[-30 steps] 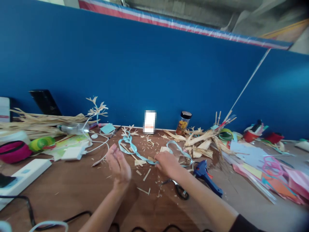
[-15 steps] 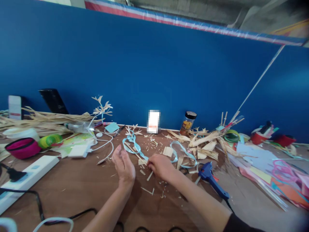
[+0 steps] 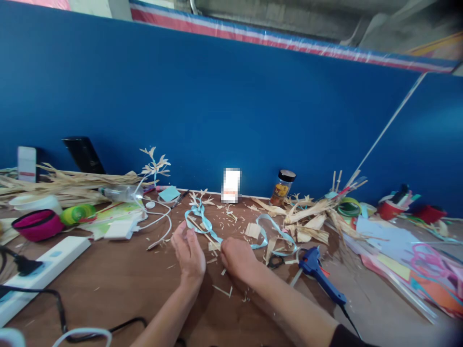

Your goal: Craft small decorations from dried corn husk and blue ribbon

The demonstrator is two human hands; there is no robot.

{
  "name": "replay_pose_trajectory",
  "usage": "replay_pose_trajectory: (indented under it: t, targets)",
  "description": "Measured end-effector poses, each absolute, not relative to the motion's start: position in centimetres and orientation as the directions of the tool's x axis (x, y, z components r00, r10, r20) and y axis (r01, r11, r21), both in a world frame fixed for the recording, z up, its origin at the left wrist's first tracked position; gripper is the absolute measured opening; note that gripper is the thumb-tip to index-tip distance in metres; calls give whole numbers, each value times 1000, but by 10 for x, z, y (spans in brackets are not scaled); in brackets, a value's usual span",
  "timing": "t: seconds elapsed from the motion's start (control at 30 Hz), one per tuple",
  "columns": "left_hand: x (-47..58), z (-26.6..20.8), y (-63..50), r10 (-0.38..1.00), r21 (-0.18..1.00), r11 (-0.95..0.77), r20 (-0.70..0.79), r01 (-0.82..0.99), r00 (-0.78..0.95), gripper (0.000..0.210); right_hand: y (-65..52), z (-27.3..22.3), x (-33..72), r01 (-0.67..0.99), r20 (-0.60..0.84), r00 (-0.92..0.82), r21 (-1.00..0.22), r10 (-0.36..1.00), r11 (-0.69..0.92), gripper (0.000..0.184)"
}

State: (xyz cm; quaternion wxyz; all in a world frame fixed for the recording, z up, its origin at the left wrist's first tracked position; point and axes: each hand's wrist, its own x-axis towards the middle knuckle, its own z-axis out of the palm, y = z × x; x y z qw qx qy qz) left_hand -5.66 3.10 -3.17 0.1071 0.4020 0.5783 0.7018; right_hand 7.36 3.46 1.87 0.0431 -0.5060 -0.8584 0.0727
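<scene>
A small corn-husk-like flower (image 3: 199, 198) with pale pointed petals lies at the middle of the table. Light blue ribbon (image 3: 205, 222) winds loosely about its thin stem (image 3: 197, 225). My right hand (image 3: 237, 258) is closed at the lower end of the stem, where stem and ribbon run in under the fingers; the fingertips are hidden. Just left of the stem, my left hand (image 3: 190, 251) is raised and cupped, fingers apart, with nothing visible in it. Dry scraps (image 3: 222, 289) lie around both hands.
A blue glue gun (image 3: 320, 274) lies right of my right forearm. Ribbon loops (image 3: 277, 229), husks (image 3: 311, 226) and a black-lidded jar (image 3: 283, 187) stand or lie behind. At left are a white power strip (image 3: 47, 270), a charger (image 3: 119, 229) with cable, and another flower (image 3: 155, 166).
My right hand has closed in further and shifted slightly, now covering the pale strip beneath it. My left hand has moved a little right and down. The view has tilted slightly.
</scene>
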Motion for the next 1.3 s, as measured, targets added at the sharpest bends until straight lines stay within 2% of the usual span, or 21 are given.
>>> replay_pose_trajectory:
  t: [0.1, 0.2, 0.4, 0.53, 0.63, 0.7, 1.0, 1.3]
  targets:
    - [-56, -29, 31, 574, 909, -270, 416, 317, -705, 39, 36, 29, 91, 845, 50, -487, -226, 872, 485, 22]
    - [-55, -24, 29, 564, 890, -268, 455, 369, -689, 34, 36, 40, 111, 825, 80, -491, -277, 867, 493, 23]
    - [-48, -18, 23, 730, 906, -336, 422, 256, -537, 30, 25, 42, 132, 817, 100, -454, -348, 885, 459, 19]
    - [-45, -20, 21, 733, 900, -332, 434, 281, -524, 31, 16, 31, 119, 812, 17, -535, -267, 845, 519, 18]
    - [-45, -22, 19, 765, 913, -303, 404, 273, -502, 32, 15, 24, 105, 820, -35, -566, -126, 823, 559, 19]
    - [-44, -22, 18, 792, 917, -288, 390, 275, -470, 32, 15, 20, 100, 832, -50, -553, -79, 832, 548, 19]
    - [-37, -18, 10, 880, 913, -296, 375, 280, -291, 33, 6, 10, 86, 855, -58, -518, 3, 854, 519, 23]
    - [-37, -22, 12, 906, 900, -285, 366, 330, -215, 36, 3, 1, 76, 872, -4, -489, 9, 873, 489, 21]
